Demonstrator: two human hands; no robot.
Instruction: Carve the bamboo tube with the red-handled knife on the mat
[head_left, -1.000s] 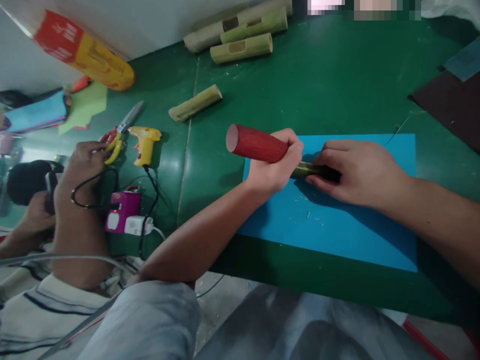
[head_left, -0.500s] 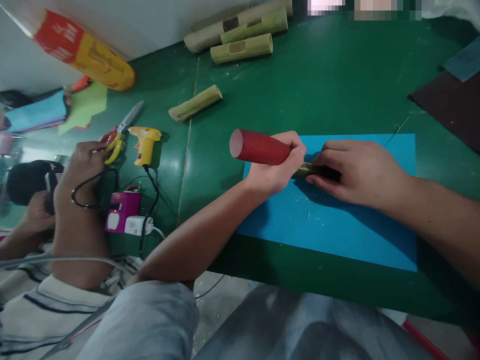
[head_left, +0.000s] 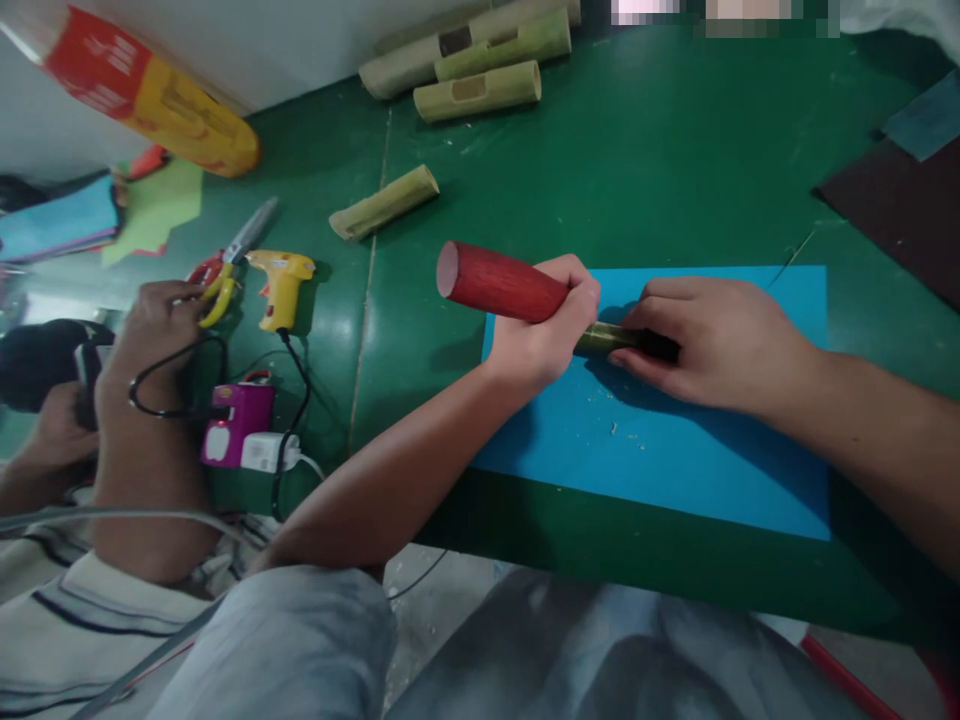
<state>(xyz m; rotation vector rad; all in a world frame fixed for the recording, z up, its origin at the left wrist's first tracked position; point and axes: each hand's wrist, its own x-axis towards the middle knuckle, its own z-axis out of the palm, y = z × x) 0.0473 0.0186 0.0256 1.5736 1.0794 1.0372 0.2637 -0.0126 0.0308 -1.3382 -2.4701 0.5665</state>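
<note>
My left hand [head_left: 541, 325] is closed in a fist around a thick red wooden handle [head_left: 506, 282], whose flat end points up and to the left. The working end of this tool is hidden by the fist, so its kind cannot be told. My right hand [head_left: 709, 335] grips a short greenish bamboo tube [head_left: 604, 338], its fingers on top and thumb below. The tube lies low over a blue sheet [head_left: 720, 460], and its left end meets my left hand. Small pale shavings [head_left: 615, 428] are scattered on the sheet just below the tube.
Another bamboo piece [head_left: 386, 203] lies on the green table; several notched ones [head_left: 480, 92] lie behind. To the left are scissors [head_left: 236, 255] under another person's hand [head_left: 161, 310], a yellow glue gun [head_left: 285, 285], a purple power box [head_left: 238, 425] with cables, and a big bottle [head_left: 187, 120].
My left hand has shifted slightly left with the red handle, which tilts a little more, and more of the bamboo tube shows. My right hand stays almost still. The whole view has drifted slightly.
</note>
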